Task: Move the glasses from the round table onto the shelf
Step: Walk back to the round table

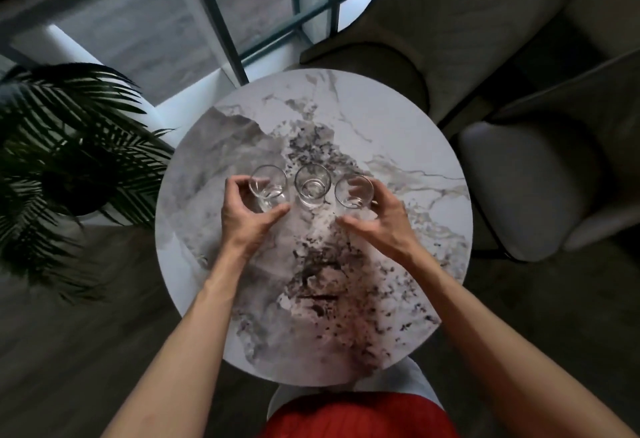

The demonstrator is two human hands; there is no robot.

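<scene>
Three clear drinking glasses stand in a row on the round marble table (pixel 398 119). My left hand (pixel 247 219) curls round the left glass (pixel 268 183), fingers on its far left side and thumb at its near base. My right hand (pixel 382 221) wraps round the right glass (pixel 354 192); its fingers show through the glass and its thumb lies just in front. The middle glass (pixel 312 183) stands untouched between them. A dark metal-framed shelf unit with glass panels (pixel 221 22) rises beyond the table.
A potted palm (pixel 69 147) stands close to the table's left edge. Upholstered chairs (pixel 540 188) sit at the right and at the back right. Dark floor surrounds the table, and my red-clothed lap is at the bottom.
</scene>
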